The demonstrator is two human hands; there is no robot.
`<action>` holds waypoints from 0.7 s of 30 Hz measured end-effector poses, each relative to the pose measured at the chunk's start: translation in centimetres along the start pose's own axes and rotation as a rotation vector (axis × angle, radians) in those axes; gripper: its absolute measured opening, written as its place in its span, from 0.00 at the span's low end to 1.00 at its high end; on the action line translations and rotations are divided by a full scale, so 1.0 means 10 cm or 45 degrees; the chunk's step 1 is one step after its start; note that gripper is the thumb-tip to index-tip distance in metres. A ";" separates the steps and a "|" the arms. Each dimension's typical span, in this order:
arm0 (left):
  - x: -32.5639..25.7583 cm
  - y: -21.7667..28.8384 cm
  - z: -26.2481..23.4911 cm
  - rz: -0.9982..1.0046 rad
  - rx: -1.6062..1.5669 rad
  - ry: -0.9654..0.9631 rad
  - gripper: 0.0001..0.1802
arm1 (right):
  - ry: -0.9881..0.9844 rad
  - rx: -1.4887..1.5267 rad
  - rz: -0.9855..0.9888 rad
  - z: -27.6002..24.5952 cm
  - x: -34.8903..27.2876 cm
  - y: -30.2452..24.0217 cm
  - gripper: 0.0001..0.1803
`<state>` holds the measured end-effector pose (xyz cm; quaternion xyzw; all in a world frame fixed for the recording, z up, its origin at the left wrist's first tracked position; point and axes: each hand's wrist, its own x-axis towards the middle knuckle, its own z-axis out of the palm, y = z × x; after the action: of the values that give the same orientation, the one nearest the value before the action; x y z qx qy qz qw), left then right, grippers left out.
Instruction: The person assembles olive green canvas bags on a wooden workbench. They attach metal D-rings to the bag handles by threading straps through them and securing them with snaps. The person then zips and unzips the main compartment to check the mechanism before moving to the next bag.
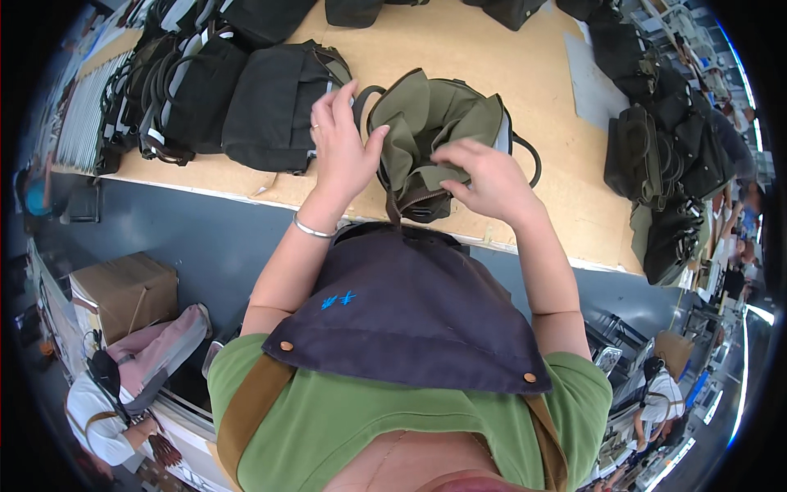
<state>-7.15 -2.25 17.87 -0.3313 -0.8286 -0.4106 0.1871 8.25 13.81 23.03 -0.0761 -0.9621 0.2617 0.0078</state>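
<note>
An unzipped bag (434, 115) with an olive-green lining stands at the table's near edge, its mouth facing up. The lining bulges up in loose folds, and a brown zipper edge (420, 199) curves along the near side. Dark loop handles show at the left and right of it. At the bag's left side is my left hand (340, 143), fingers spread, holding nothing. My right hand (488, 176) reaches over the right side of the mouth; its fingers are bent and slightly blurred, with the thumb apart from them, close to the lining.
Several dark bags (275, 107) stand in a row on the left of the table (566, 197). More dark bags (656, 156) are piled along the right edge. A grey sheet (594, 82) lies near them. Behind on the left are a cardboard box (131, 291) and a seated person (102, 418).
</note>
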 end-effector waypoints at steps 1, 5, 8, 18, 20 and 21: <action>0.04 0.02 -0.12 0.169 0.043 -0.099 0.33 | -0.073 0.003 0.012 -0.01 -0.01 0.00 0.18; 0.04 0.16 -0.36 0.354 -0.364 -1.236 0.39 | -0.022 -0.066 -0.049 0.08 -0.06 0.08 0.14; -0.09 0.05 -0.29 0.522 -0.062 -1.282 0.37 | 0.008 0.002 -0.107 0.20 -0.06 0.24 0.10; 0.10 -0.03 -0.08 -0.130 -1.031 -1.070 0.08 | -0.033 0.014 0.055 -0.01 -0.08 0.33 0.14; 0.10 0.04 0.08 -0.341 -1.139 -0.832 0.08 | -0.052 0.000 0.006 0.05 -0.11 0.38 0.14; 0.06 0.04 0.19 -0.265 -1.016 -0.723 0.08 | -0.049 0.008 -0.072 0.06 -0.13 0.39 0.14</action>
<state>-7.38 -0.36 17.33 -0.3912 -0.6540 -0.6057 -0.2290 10.01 16.66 20.62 -0.0439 -0.9630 0.2658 -0.0030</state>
